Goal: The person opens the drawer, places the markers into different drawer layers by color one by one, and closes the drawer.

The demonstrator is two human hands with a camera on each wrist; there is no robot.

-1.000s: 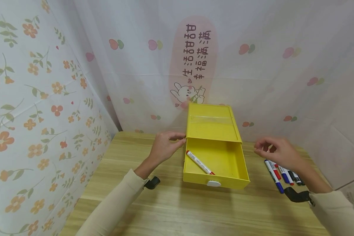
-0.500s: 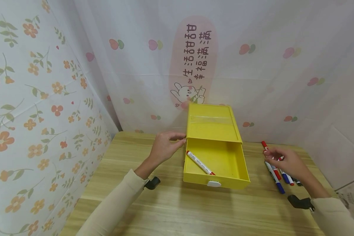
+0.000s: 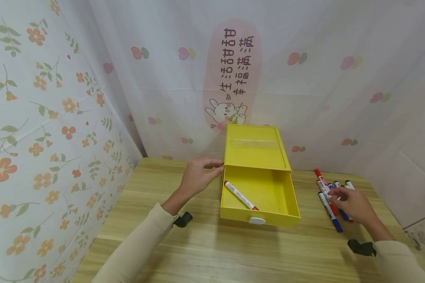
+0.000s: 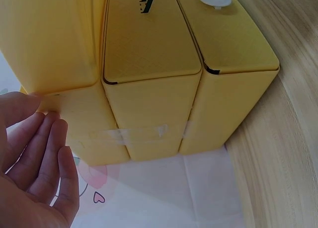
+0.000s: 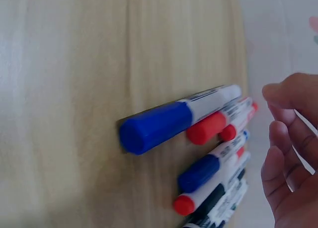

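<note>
My left hand (image 3: pixel 196 175) touches the left side of the yellow drawer box (image 3: pixel 253 157) with thumb and fingertips, beside the front edge of its casing. In the left wrist view its fingers (image 4: pixel 42 173) are only slightly bent. The top drawer (image 3: pixel 233 212) is pulled out, with a red-capped white marker (image 3: pixel 240 194) lying slantwise inside. My right hand (image 3: pixel 352 206) hovers over a group of markers on the right, holding nothing. A blue-capped marker (image 5: pixel 156 126) lies nearest in the right wrist view, beside red, blue and black ones, apart from the fingertips.
Two more drawers (image 4: pixel 151 44) of the box, side by side in the left wrist view, are closed. The wooden table (image 3: pixel 255 255) runs back to a white printed curtain (image 3: pixel 170 98). A floral curtain (image 3: pixel 53 129) hangs along the left side.
My right hand has moved right and a little toward me, uncovering a red-capped marker and more of the group. My left hand, the drawer and the marker inside have stayed put.
</note>
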